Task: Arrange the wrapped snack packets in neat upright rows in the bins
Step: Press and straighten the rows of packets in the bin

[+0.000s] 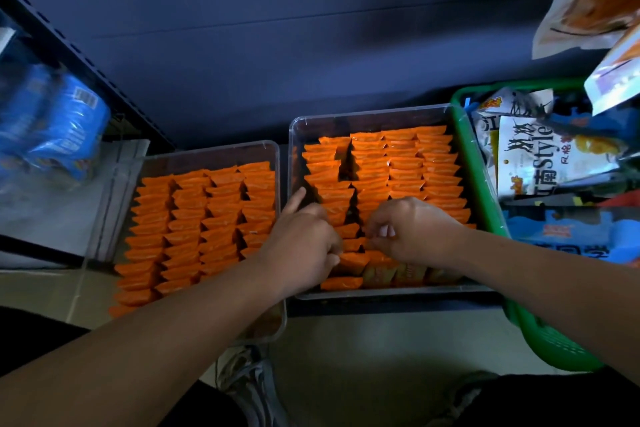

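— Behind everything was a dark blue wall (pixel 277 28). What stood before it?
— At right, a green basket (pixel 481 191) of mixed snack bags; then two clear bins, left bin (pixel 207 157) and right bin (pixel 346 123), each holding orange packets (pixel 405 163) upright in rows.
— And the hands?
— Both were at the right bin's near end. The left grip (pixel 304 239) curled round a packet, forefinger straight; the right grip (pixel 408 229) was curled tight, pinching packet tops.

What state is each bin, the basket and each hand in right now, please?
Left bin, filled with upright orange packets.
Right bin, mostly filled; gaps, some near packets lying flat.
Green basket, heaped with assorted snack bags.
Left hand, pinching a packet.
Right hand, fingers curled; grip unclear.
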`<state>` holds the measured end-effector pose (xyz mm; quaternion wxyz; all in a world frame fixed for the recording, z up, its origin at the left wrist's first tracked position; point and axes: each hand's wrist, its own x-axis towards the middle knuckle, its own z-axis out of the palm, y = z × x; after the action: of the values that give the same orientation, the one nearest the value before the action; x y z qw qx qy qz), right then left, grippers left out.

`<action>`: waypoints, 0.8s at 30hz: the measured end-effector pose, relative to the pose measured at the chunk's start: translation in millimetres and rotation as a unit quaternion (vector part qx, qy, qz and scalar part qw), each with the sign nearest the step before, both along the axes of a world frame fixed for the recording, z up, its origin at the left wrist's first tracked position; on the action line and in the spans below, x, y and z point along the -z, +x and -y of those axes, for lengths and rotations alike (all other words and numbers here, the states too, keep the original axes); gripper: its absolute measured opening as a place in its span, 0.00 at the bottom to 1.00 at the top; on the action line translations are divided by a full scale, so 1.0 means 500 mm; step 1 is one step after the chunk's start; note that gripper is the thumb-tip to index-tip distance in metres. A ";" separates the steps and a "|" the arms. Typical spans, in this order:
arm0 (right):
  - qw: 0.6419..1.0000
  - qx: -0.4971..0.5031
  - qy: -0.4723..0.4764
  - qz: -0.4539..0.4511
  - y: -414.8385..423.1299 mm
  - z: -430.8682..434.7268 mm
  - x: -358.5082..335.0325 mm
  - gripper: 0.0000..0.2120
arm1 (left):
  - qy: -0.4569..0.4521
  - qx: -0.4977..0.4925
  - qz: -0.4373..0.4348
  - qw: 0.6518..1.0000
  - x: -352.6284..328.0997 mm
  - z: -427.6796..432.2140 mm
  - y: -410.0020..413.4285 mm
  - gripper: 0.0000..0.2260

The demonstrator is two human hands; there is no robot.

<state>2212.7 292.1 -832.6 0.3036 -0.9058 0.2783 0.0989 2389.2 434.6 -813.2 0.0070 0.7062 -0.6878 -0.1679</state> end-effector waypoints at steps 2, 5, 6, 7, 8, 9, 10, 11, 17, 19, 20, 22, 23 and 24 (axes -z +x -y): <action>1.000 0.007 0.005 0.001 0.000 0.003 0.000 0.05 | 0.008 -0.001 0.017 1.000 0.010 -0.005 -0.003 0.07; 1.000 0.014 0.011 0.006 0.005 0.003 -0.003 0.05 | 0.016 0.001 0.040 0.999 0.014 -0.005 -0.004 0.08; 1.000 0.014 0.009 0.008 0.007 0.003 -0.002 0.05 | 0.023 0.003 0.039 0.999 0.011 -0.002 -0.003 0.09; 1.000 0.014 0.006 0.011 0.009 0.002 -0.001 0.03 | 0.031 0.009 0.035 0.999 0.003 0.001 -0.001 0.10; 1.000 0.014 0.005 0.017 0.011 0.001 -0.001 0.01 | 0.032 0.017 0.030 0.999 -0.003 0.004 0.003 0.12; 1.000 0.013 0.004 0.026 0.014 0.002 -0.002 0.01 | 0.022 0.022 0.025 0.999 -0.008 0.005 0.011 0.13; 0.999 0.011 0.002 0.037 0.018 0.002 -0.003 0.03 | 0.000 0.021 0.019 1.000 -0.012 0.007 0.022 0.12; 0.999 0.006 -0.002 0.042 0.022 0.003 -0.003 0.06 | -0.030 0.015 0.017 0.999 -0.014 0.010 0.036 0.10; 0.999 -0.006 -0.017 0.040 0.050 0.006 0.012 0.10 | -0.074 -0.001 0.066 0.995 -0.001 0.029 0.085 0.06; 0.999 0.004 0.004 0.040 0.057 0.011 0.012 0.09 | -0.054 -0.003 0.070 0.996 0.001 0.042 0.078 0.08; 0.999 0.019 0.017 0.043 0.060 0.016 0.009 0.08 | -0.037 -0.009 0.072 0.997 0.001 0.049 0.074 0.09; 0.997 0.051 0.023 0.051 0.068 0.026 0.011 0.06 | -0.017 -0.024 0.073 0.997 0.003 0.061 0.073 0.11; 0.997 0.062 0.023 0.049 0.073 0.028 0.014 0.05 | -0.018 -0.031 0.069 0.997 0.005 0.066 0.075 0.11; 0.996 0.068 0.025 0.045 0.077 0.027 0.017 0.04 | -0.024 -0.037 0.062 0.997 0.008 0.069 0.076 0.10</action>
<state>2251.1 278.4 -841.2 0.3443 -0.8805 0.3227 0.0445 2427.4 400.2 -817.3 -0.0127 0.7396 -0.6644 -0.1068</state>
